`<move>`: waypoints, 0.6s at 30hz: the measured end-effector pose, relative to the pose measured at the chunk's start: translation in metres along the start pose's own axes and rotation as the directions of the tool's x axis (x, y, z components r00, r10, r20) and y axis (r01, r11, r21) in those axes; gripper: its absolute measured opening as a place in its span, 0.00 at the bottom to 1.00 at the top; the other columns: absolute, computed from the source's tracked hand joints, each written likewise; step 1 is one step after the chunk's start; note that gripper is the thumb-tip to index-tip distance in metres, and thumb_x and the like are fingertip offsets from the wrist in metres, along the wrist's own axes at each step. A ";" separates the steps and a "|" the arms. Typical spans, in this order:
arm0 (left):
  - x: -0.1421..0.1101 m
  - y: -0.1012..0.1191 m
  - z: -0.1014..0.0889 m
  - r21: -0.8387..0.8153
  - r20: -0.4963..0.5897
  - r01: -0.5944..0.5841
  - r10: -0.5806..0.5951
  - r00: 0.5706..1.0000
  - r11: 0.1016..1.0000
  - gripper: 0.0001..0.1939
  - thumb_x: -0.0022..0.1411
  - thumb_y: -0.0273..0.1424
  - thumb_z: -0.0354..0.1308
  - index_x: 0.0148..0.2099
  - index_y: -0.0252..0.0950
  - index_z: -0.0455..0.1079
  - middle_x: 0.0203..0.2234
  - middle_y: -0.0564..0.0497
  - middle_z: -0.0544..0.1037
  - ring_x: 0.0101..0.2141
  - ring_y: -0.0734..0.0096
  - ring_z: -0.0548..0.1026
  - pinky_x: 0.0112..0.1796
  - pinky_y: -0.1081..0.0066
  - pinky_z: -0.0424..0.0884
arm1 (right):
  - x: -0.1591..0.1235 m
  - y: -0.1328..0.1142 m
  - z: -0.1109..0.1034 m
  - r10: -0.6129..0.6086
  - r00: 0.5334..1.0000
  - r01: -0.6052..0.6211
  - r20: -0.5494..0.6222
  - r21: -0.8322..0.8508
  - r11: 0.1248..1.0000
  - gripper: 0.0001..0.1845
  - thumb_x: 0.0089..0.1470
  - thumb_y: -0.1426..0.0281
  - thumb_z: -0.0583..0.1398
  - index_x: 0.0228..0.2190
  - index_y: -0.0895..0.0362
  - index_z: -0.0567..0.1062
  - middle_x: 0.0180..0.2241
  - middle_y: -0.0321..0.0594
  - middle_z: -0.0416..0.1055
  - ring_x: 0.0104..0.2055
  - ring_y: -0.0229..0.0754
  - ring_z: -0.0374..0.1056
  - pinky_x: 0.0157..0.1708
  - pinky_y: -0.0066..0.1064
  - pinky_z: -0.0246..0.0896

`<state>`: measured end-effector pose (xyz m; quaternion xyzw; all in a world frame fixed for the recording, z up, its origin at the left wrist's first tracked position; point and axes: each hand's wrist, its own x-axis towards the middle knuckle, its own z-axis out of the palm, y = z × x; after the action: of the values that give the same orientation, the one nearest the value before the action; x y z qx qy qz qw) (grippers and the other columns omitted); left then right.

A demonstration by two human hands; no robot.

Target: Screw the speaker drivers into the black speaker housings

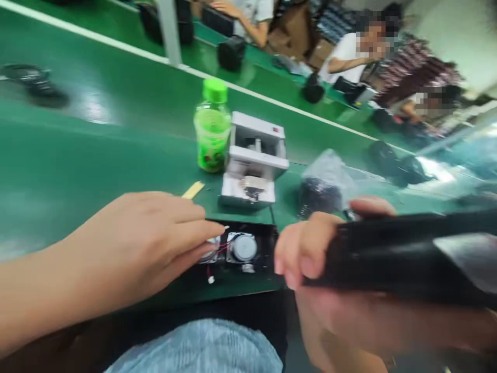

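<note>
the left hand [132,243] lay open, fingertips [207,233] on the wired speaker [244,247] on a black panel [267,241] at the counter's [97,155] front edge; the right hand [334,305] was clenched round a black housing [404,254]. a snagged wire [219,250] could have torn loose, and a knock could have tipped the panel off.

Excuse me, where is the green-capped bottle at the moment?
In the head view, the green-capped bottle stands on the green bench, left of the white device, beyond the left hand.

The head-worn view looks forward and down, tilted aslant, from close above the left hand [135,243] and right hand [330,290].
</note>
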<state>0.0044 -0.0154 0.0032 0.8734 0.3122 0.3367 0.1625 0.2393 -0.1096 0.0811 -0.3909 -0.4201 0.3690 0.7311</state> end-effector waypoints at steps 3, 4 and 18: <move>-0.027 0.008 -0.019 0.011 -0.105 0.210 -0.208 0.973 0.978 0.16 0.74 0.48 0.60 0.42 0.46 0.85 0.26 0.52 0.83 0.33 0.64 0.83 0.28 0.66 0.76 | -0.004 0.008 0.007 -0.039 0.998 0.043 0.056 -0.071 0.997 0.22 0.74 0.48 0.56 0.54 0.47 0.80 0.25 0.35 0.75 0.23 0.45 0.72 0.26 0.43 0.74; -0.032 0.011 -0.021 -0.014 -0.145 0.256 -0.255 0.956 0.967 0.15 0.74 0.47 0.60 0.43 0.47 0.85 0.27 0.53 0.84 0.33 0.65 0.83 0.28 0.66 0.76 | -0.006 0.012 0.010 -0.042 0.995 0.049 0.088 -0.083 0.995 0.21 0.75 0.51 0.56 0.54 0.47 0.80 0.25 0.35 0.75 0.23 0.45 0.72 0.25 0.43 0.74; -0.068 -0.023 0.006 -0.186 -0.170 0.334 -0.365 0.915 0.924 0.11 0.74 0.32 0.59 0.52 0.44 0.82 0.28 0.58 0.81 0.25 0.75 0.77 0.28 0.73 0.71 | -0.022 0.033 0.010 -0.076 0.984 0.112 0.164 -0.224 0.968 0.19 0.73 0.51 0.61 0.56 0.47 0.78 0.27 0.32 0.76 0.21 0.44 0.72 0.24 0.45 0.75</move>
<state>-0.0405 -0.0428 -0.0460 0.7495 0.4517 0.4118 0.2544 0.2154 -0.1124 0.0480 -0.4235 -0.5335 0.3114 0.6626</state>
